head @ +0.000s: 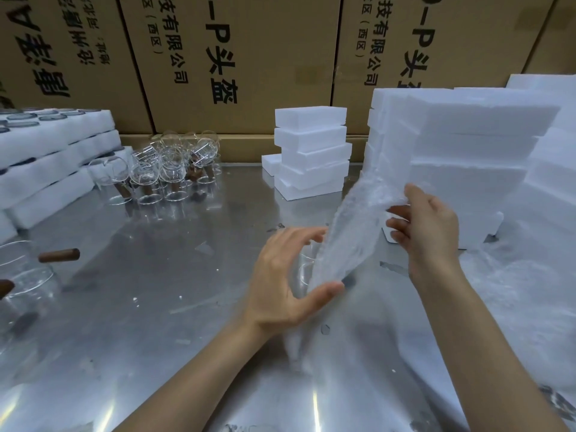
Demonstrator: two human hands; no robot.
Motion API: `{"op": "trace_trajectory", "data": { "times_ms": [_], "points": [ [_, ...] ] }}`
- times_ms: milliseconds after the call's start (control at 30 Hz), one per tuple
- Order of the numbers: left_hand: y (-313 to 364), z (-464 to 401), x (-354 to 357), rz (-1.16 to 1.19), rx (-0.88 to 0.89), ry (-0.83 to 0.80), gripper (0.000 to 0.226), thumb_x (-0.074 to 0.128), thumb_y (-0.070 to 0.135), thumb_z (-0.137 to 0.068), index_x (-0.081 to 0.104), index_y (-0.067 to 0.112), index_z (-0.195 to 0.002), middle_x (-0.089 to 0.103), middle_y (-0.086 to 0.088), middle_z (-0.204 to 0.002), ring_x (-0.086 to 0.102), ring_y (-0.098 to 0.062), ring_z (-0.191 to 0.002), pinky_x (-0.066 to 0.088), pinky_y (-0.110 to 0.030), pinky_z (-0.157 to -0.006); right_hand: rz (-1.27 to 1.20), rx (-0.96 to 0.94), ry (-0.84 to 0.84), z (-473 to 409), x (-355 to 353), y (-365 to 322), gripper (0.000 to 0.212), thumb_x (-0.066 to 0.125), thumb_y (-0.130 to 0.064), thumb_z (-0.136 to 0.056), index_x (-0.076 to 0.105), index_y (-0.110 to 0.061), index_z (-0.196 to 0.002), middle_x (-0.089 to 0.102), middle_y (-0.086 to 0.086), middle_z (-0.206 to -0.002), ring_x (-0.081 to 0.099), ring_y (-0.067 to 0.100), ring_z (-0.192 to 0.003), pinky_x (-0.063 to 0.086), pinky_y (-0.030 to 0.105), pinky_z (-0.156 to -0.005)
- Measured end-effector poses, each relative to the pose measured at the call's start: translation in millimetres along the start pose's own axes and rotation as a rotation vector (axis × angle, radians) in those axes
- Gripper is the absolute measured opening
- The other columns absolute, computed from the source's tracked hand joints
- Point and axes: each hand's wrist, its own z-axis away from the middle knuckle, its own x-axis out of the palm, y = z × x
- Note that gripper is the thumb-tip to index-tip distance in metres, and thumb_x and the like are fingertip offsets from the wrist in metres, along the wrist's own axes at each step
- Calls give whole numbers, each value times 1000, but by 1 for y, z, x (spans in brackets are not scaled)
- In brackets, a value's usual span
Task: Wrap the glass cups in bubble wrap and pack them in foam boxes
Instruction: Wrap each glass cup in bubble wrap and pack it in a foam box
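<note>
A sheet of bubble wrap [352, 232] hangs slanted above the steel table, blurred. My right hand [427, 226] pinches its upper edge between thumb and fingers. My left hand [286, 275] curls round its lower part, thumb under the bottom edge. Behind the wrap, between my left fingers, part of a clear glass cup [304, 272] shows on the table; whether my hand touches it is hidden. A cluster of glass cups with brown wooden handles [168, 169] stands at the back left. A stack of small white foam boxes [311, 151] stands at the back centre.
Tall piles of foam boxes [461, 157] fill the right side. Foam trays holding cups [46, 151] are stacked at the far left. More cups with brown handles [31, 275] lie at the left edge. Cardboard cartons [243, 57] form the back wall. Loose bubble wrap [530, 307] lies at the right.
</note>
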Motion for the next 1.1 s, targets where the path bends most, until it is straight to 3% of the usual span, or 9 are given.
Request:
{"op": "trace_trajectory", "data": {
  "times_ms": [133,300,400,533,600,700,800,967,1100],
  "points": [
    [-1,-4,5,-34,-56,168,18,59,29,-91,67,15,-82,61,11,-77,57,-10,-70,48,-28,-68,-117,51,-39,3,6,10,23,57,-40,-90,57,-19,-83,71,-6,-67,61,6,-50,47,16,-47],
    [-8,-13,-3,372,-498,334,16,61,23,-91,68,23,-77,66,13,-66,56,0,-63,45,-14,-61,68,-25,-2,0,8,24,32,47,-53,-91,52,-23,-82,67,-6,-88,55,7,-72,45,22,-66],
    [-17,-17,-13,474,-632,395,21,57,21,-93,70,26,-78,71,12,-72,62,-4,-68,50,-16,-66,235,-14,-88,-2,6,32,39,43,-58,-90,52,-22,-102,54,-5,-112,50,6,-91,37,27,-79],
    [-29,-16,-21,548,-751,330,23,54,35,-88,75,31,-78,74,7,-85,67,-12,-81,52,-33,-82,563,62,-350,1,11,38,57,34,-69,-86,49,-33,-128,46,-2,-137,39,16,-127,27,44,-110],
    [-34,-15,-24,549,-792,306,24,51,33,-93,73,28,-83,75,9,-84,69,-8,-78,53,-32,-81,641,-20,-366,5,15,38,44,40,-60,-90,58,-29,-115,57,1,-123,48,18,-121,34,41,-107],
    [-42,-13,-25,477,-841,333,23,48,27,-99,69,25,-88,72,5,-86,65,-14,-82,51,-32,-81,355,-176,-331,13,18,30,19,55,-28,-93,69,-19,-83,65,-9,-79,61,-2,-77,47,10,-69],
    [-44,-12,-25,223,-740,415,11,52,21,-98,61,20,-105,64,10,-97,59,-5,-88,49,-21,-85,166,-297,-241,15,17,25,11,67,-18,-86,68,-17,-75,65,-12,-70,58,-4,-64,44,8,-64],
    [-31,-13,-22,-39,-406,470,36,59,26,-93,45,20,-126,46,6,-121,50,-8,-110,35,-13,-97,-49,-577,104,16,24,15,30,71,-16,-82,46,-26,-71,50,-13,-68,47,-1,-62,42,13,-66],
    [-25,-11,-20,-350,-4,423,50,59,24,-89,41,4,-131,40,-5,-125,41,-20,-119,31,-25,-108,238,-833,51,15,33,10,28,68,-7,-79,49,-26,-75,54,-14,-74,55,12,-74,45,24,-69]
  ]
}}
